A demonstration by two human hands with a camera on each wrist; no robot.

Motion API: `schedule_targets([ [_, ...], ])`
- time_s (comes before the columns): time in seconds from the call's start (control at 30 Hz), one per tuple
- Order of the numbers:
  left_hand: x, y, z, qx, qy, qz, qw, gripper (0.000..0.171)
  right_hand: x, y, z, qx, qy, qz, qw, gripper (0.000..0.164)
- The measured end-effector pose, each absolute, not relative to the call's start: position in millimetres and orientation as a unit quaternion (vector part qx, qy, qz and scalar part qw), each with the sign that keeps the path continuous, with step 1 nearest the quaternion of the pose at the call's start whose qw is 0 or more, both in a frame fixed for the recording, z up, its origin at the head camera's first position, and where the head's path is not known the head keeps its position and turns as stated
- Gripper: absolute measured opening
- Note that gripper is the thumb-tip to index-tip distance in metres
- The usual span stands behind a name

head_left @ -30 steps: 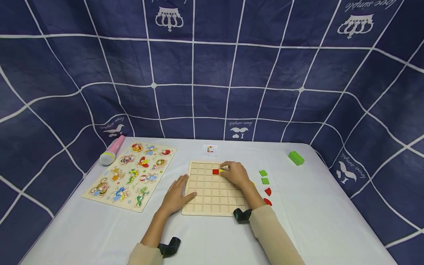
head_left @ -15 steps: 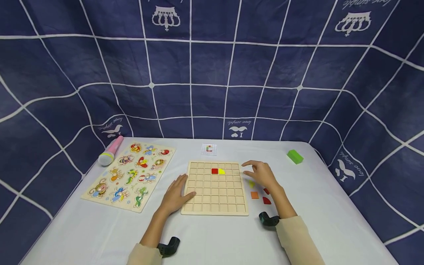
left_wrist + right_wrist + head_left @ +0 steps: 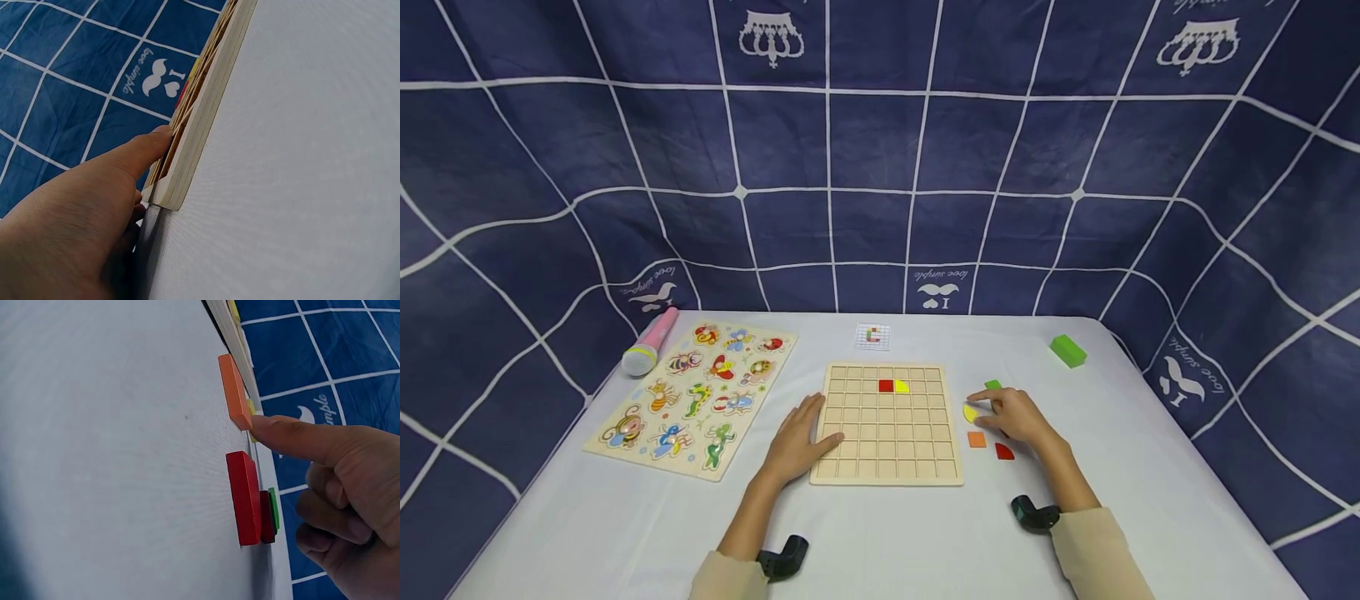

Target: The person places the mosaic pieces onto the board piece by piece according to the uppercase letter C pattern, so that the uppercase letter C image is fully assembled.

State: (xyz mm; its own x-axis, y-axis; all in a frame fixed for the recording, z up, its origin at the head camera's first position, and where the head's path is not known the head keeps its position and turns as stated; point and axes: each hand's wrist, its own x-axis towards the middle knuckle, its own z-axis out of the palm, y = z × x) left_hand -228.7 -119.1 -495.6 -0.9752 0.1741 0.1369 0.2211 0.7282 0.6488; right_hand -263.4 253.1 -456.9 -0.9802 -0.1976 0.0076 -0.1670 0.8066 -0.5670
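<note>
My left hand point(image 3: 797, 443) rests along the left edge of a wooden grid board point(image 3: 887, 458), fingers straight and thumb over the rim. A red square tile point(image 3: 886, 386) and a yellow quarter-circle tile point(image 3: 902, 387) sit side by side in its second row from the back. Right of the board, my right hand point(image 3: 1018, 415) has thumb and index finger at opposite edges of another yellow quarter-circle tile point(image 3: 970, 414), pinching it at the table. In the right wrist view, the thumb tip meets this yellow tile point(image 3: 252, 420) behind an orange square tile point(image 3: 235, 392); the other fingers are curled.
Near the right hand lie a red quarter-circle tile point(image 3: 1004, 452) and a partly covered green tile point(image 3: 992, 385). A small pattern card point(image 3: 872, 337) is behind the board. An insect puzzle point(image 3: 692, 400) and pink microphone point(image 3: 651, 342) lie left; a green block point(image 3: 1067, 351) is back right.
My right hand has let go of the yellow tile now on the board and moved right and nearer, down to the loose yellow tile. The left hand has stayed in place.
</note>
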Motion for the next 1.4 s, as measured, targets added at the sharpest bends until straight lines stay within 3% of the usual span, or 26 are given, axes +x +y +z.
schedule_targets([
  [0.47,-229,-120,-496,-0.113,-0.929,-0.350,0.038,0.081,-270,251,-465,-0.119,0.947,-0.298,0.024,0.036],
  [0.93,-230,-121,-500,-0.120,-0.931,-0.342,0.044,0.081,-269,246,-461,-0.119,0.951,-0.285,-0.027,0.028],
  [1.4,-230,-121,-500,-0.117,-0.930,-0.345,0.041,0.081,-289,172,-434,-0.165,0.940,-0.271,-0.123,0.032],
])
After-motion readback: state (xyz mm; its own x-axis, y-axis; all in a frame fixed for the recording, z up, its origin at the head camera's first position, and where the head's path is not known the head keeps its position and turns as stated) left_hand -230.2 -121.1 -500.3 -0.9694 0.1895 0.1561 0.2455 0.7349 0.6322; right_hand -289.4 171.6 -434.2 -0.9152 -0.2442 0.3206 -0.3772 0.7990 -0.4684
